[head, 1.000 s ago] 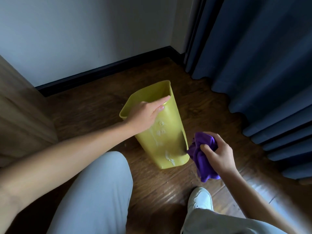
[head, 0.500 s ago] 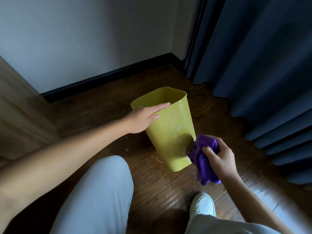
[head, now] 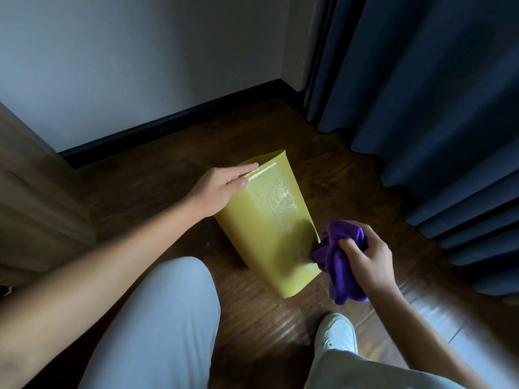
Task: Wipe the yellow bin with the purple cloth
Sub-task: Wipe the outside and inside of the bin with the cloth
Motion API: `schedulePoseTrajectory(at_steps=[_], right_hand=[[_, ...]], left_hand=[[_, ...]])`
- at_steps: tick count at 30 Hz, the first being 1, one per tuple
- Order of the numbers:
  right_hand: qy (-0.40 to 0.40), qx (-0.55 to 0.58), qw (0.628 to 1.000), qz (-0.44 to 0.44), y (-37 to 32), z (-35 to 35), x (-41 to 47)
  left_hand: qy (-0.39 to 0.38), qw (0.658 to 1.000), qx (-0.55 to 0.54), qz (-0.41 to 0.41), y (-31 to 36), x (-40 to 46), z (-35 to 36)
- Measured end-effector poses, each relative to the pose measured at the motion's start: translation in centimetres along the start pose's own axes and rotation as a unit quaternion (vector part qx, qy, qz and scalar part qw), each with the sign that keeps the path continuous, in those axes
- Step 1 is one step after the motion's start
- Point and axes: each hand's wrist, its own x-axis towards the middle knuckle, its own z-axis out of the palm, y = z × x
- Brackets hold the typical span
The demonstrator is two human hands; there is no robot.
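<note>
1. No text, label, brand, number or sign could be read anywhere in the head view.
2. The yellow bin (head: 269, 231) carried pale raised or smeared marks on its upper side wall (too faint and blurred to tell whether they formed letters or only a pattern), and nothing legible stood on them.
3. The purple cloth (head: 341, 265) showed no tag or print.
4. The white shoe (head: 335, 332) showed no readable logo.
5. The wall, the curtain and the floor bore no writing that could be made out.
</note>
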Motion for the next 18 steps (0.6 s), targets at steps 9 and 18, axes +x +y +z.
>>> schedulePoseTrajectory(at_steps=[9,18], right_hand=[[0.033,-0.010,0.999,0.035,-1.0,-0.4,2.6],[-0.073,-0.029,0.987,-0.140,-12.0,4.5,9.4]], left_hand=[[0.122,0.992,0.020,0.031,0.5,-0.5,1.3],[0.194,0.976,0.059,0.085,-0.6,-1.7,2.2]])
